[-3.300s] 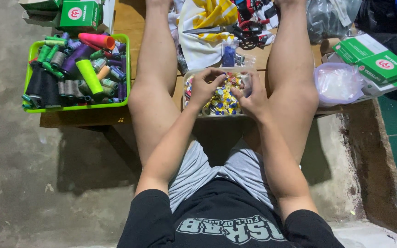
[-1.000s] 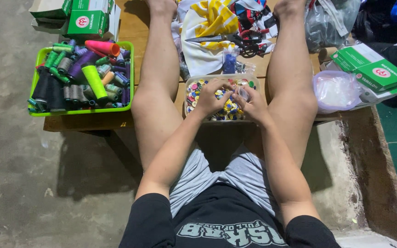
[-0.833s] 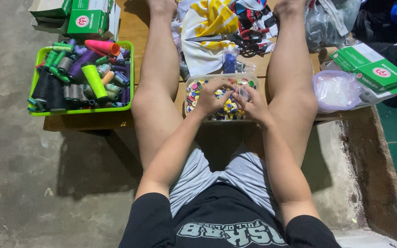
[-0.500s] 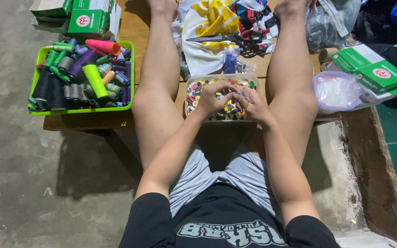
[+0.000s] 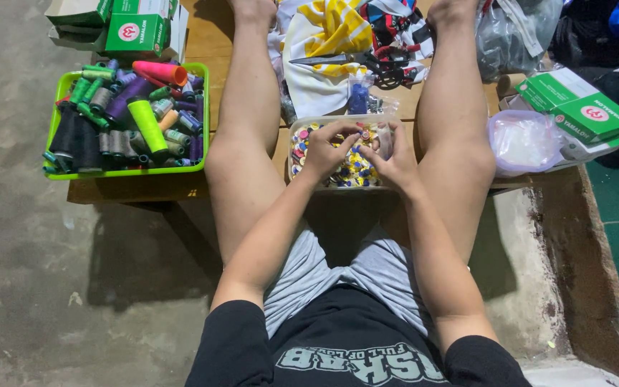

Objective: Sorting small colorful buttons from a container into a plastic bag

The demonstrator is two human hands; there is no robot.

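A clear plastic box [image 5: 291, 154] full of small coloured buttons sits on the wooden board between my bare knees. My left hand [image 5: 329, 148] rests over the left half of the box, fingers curled down into the buttons. My right hand [image 5: 394, 159] covers the right half, thumb and fingers pinched together near the left hand's fingertips. What the fingertips hold is too small to make out. A small clear bag with blue pieces [image 5: 359, 97] stands just behind the box.
A green tray [image 5: 127, 172] of thread spools lies at the left, green boxes [image 5: 136, 32] behind it. Scissors [image 5: 367, 61] lie on yellow and white cloth [image 5: 327, 32] ahead. A lidded plastic tub [image 5: 523, 141] and more green boxes [image 5: 578, 107] are at the right.
Both hands have shifted slightly over the button box, the fingertips coming closer together above the buttons. Earlier the hands lifted the box's lid area; the view has since tilted a little.
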